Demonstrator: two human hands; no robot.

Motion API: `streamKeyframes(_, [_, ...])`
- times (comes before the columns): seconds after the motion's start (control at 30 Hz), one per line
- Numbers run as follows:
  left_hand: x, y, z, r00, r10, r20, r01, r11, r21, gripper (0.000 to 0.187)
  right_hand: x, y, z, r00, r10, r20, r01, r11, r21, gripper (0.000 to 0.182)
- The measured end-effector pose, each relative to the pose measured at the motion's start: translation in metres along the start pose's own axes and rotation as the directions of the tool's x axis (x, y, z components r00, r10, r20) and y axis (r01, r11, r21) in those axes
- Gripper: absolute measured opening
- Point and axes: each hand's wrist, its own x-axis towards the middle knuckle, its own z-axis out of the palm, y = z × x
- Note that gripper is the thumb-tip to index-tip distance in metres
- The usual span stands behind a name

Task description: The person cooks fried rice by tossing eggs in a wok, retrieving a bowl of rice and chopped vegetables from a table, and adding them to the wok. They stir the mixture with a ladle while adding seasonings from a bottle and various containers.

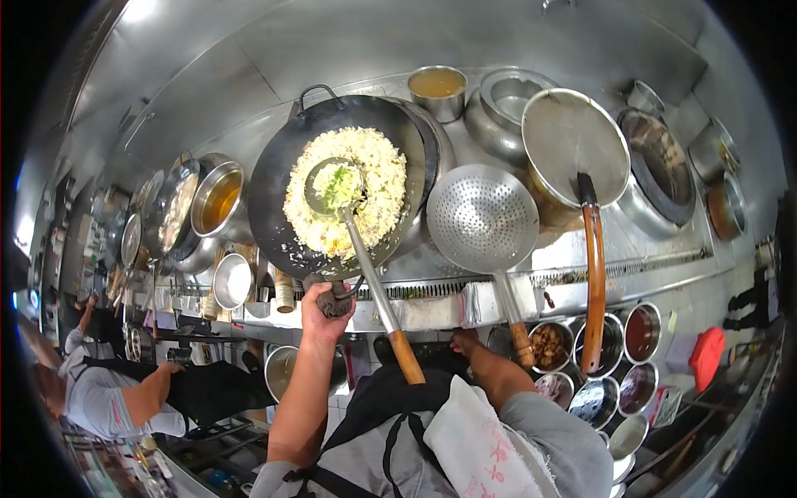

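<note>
My left hand [326, 314] is closed round a dark folded cloth [334, 300] at the near handle of a black wok [270, 178]. Fried rice [383, 178] fills the wok's middle. A ladle [371, 270] lies in the rice with chopped greens [338, 186] in its bowl; its wooden handle points toward my body and no hand is on it. My right hand [466, 340] is low by the stove's front edge, right of the ladle handle, its fingers too dark and small to make out.
A perforated skimmer [483, 217] and a fine strainer [576, 141] lie right of the wok. Behind stands a pot of broth [437, 83]. Ingredient containers [642, 332] line the lower right. On the left are a pot of brown liquid [217, 199] and a co-worker [116, 398].
</note>
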Motion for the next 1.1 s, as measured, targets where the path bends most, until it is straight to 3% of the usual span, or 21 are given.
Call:
streamKeyframes(0.3, [0.003,0.000,-0.006,0.999,-0.019,0.033,0.018,1.000,0.025,0.023,0.000,-0.009,-0.004,0.997,0.071,-0.027,-0.070,0.997,0.032,0.028])
streamKeyframes(0.37, [0.005,0.000,-0.009,0.998,-0.039,0.052,0.037,0.999,0.032,0.023,0.009,-0.004,-0.002,0.998,0.058,0.027,-0.055,0.994,-0.090,0.027])
streamKeyframes(0.5, [0.005,0.002,-0.007,0.998,-0.048,0.034,0.046,0.998,0.047,0.023,-0.001,-0.005,-0.003,0.995,0.068,-0.067,-0.065,0.997,0.049,0.023])
streamKeyframes(0.57, [0.006,0.004,-0.010,0.997,-0.039,0.068,0.035,0.998,0.051,0.022,0.007,0.000,-0.002,0.997,0.074,0.018,-0.075,0.996,0.040,0.020])
streamKeyframes(0.7, [0.005,0.004,-0.008,0.998,-0.052,0.044,0.049,0.997,0.058,0.023,0.013,0.003,-0.004,0.995,0.105,0.001,-0.105,0.993,0.051,0.020])
streamKeyframes(0.77, [0.004,0.002,-0.004,0.999,-0.041,0.025,0.040,0.999,0.028,0.023,0.015,0.011,-0.009,0.978,0.083,0.189,-0.081,0.997,-0.022,0.022])
streamKeyframes(0.8, [0.004,0.002,-0.004,0.998,-0.049,0.040,0.047,0.998,0.033,0.023,0.009,0.020,-0.010,0.979,0.080,0.188,-0.075,0.997,-0.035,0.022])
streamKeyframes(0.83, [0.004,0.004,-0.005,0.997,-0.050,0.055,0.048,0.998,0.035,0.022,0.001,0.031,-0.010,0.906,-0.250,0.340,0.323,0.929,-0.177,0.024])
streamKeyframes(0.87, [0.009,0.004,-0.008,0.997,-0.047,0.066,0.044,0.998,0.044,0.021,-0.009,0.029,-0.011,0.691,-0.496,0.527,0.681,0.690,-0.244,0.031])
streamKeyframes(0.9, [0.010,0.006,-0.005,0.997,-0.019,0.071,0.019,1.000,0.008,0.021,-0.069,-0.003,-0.005,0.907,-0.294,0.302,0.349,0.926,-0.146,0.042])
streamKeyframes(0.93, [0.011,0.006,0.000,0.996,-0.025,0.089,0.024,1.000,0.005,0.019,-0.100,-0.014,0.000,0.862,-0.378,0.339,0.424,0.903,-0.071,0.052])
streamKeyframes(1.0, [0.015,0.005,0.002,0.992,-0.028,0.121,0.030,0.999,-0.010,0.015,-0.183,-0.064,0.006,0.590,-0.749,0.301,0.754,0.644,0.126,0.060])
streamKeyframes(1.03, [0.023,0.006,0.005,0.989,-0.018,0.150,0.021,1.000,-0.017,0.014,-0.203,-0.089,0.009,0.402,-0.899,0.175,0.914,0.407,-0.012,0.065])
streamKeyframes(1.07, [0.027,0.006,0.013,0.992,-0.020,0.122,0.027,0.998,-0.056,0.012,-0.218,-0.118,0.014,0.151,-0.986,0.076,0.975,0.136,-0.173,0.069])
streamKeyframes(1.1, [0.037,0.006,0.013,0.991,-0.007,0.135,0.011,1.000,-0.026,0.012,-0.241,-0.157,0.014,-0.102,-0.987,0.126,0.950,-0.134,-0.281,0.073])
